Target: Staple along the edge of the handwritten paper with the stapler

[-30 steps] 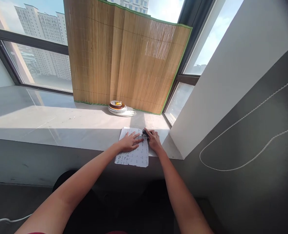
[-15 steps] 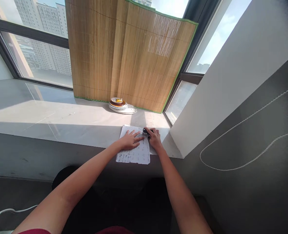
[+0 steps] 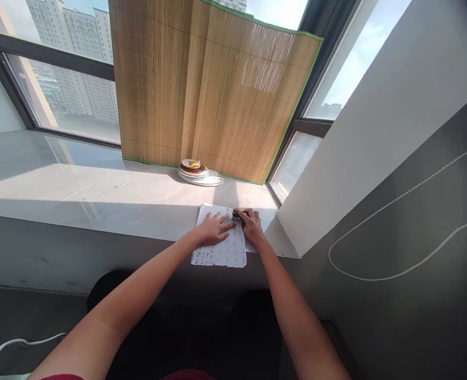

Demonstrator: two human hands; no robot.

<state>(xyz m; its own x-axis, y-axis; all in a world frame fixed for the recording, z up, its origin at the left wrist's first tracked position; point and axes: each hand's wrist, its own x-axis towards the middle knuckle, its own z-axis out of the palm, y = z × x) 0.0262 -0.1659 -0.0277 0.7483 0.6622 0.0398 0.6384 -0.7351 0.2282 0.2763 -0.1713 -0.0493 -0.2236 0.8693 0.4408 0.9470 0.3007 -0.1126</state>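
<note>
A white sheet of paper [image 3: 221, 256] with rows of handwritten marks lies on the window sill, its lower end jutting past the sill's front edge. My left hand [image 3: 213, 230] rests flat on the paper with its fingers spread. At the paper's upper right, my right hand [image 3: 252, 224] is closed around a small black object [image 3: 237, 215], which looks like a stapler. The object sits over the paper's right edge, and my fingers hide part of it.
Stacked plates [image 3: 196, 173] stand on the sill [image 3: 146, 184] behind the paper. A bamboo blind [image 3: 213, 95] hangs before the window. To the right are a slanted white wall [image 3: 360, 126] and a hanging beaded cord [image 3: 411, 272]. A white cable [image 3: 19, 341] lies at lower left.
The whole view has shifted slightly, with everything a little further right. Both hands keep nearly the same place on the paper, and the black object appears slightly more level.
</note>
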